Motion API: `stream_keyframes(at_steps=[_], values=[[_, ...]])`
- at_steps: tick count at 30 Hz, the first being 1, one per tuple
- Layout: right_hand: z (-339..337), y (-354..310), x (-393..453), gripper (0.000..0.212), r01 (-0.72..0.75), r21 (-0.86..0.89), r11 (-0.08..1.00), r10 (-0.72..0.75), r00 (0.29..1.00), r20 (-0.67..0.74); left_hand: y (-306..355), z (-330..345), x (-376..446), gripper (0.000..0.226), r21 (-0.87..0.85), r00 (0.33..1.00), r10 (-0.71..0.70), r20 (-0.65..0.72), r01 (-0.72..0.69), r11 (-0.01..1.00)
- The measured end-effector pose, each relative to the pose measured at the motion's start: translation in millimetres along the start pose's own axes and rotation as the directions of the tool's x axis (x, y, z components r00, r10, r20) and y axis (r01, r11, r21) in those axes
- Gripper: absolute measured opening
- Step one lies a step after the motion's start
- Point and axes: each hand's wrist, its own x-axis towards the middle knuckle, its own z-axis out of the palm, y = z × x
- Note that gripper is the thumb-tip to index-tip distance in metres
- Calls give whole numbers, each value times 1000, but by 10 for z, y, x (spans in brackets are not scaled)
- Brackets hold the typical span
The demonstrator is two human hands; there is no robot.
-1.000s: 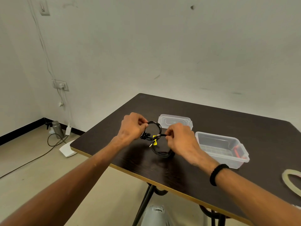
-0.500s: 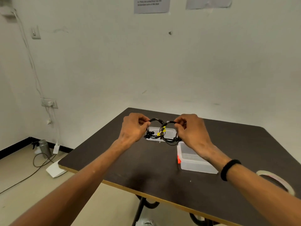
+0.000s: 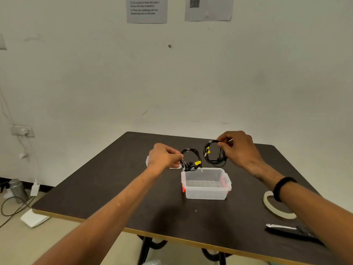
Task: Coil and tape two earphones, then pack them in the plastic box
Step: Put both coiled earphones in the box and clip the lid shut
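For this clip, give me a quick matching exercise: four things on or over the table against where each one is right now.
Things:
1. left hand
2. right hand
3. plastic box
4. tape roll

Places or states:
a. lies flat by the right forearm
b. pinches the earphone coil farther from the camera
c. stands open and empty on the table
d. pinches the earphone coil just above the box's far rim

Pairs: 1-d, 2-b, 3-c, 4-a
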Motion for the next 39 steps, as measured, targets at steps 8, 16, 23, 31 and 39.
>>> stream_keyframes(at_steps=[8,16,23,31,39], values=[[140,399,-116,8,-48,19,999,43,973,225,-91,290,-109,7,-18,990,-111,86,113,993],[275,549,-117,8,5,-10,1000,-2,943,332,-64,373,-125,6,99,983,-136,126,124,987],[425,440,-47,9,83,33,996,-89,918,387,-34,429,-165,16,187,986,-70,148,41,981],[486,364,69,14,330,-187,925,-186,824,535,-78,507,-171,18,577,979,185,88,-201,791],[599,333,43,17,470,-307,827,-238,789,566,-151,545,-172,18,718,978,171,123,-206,665]])
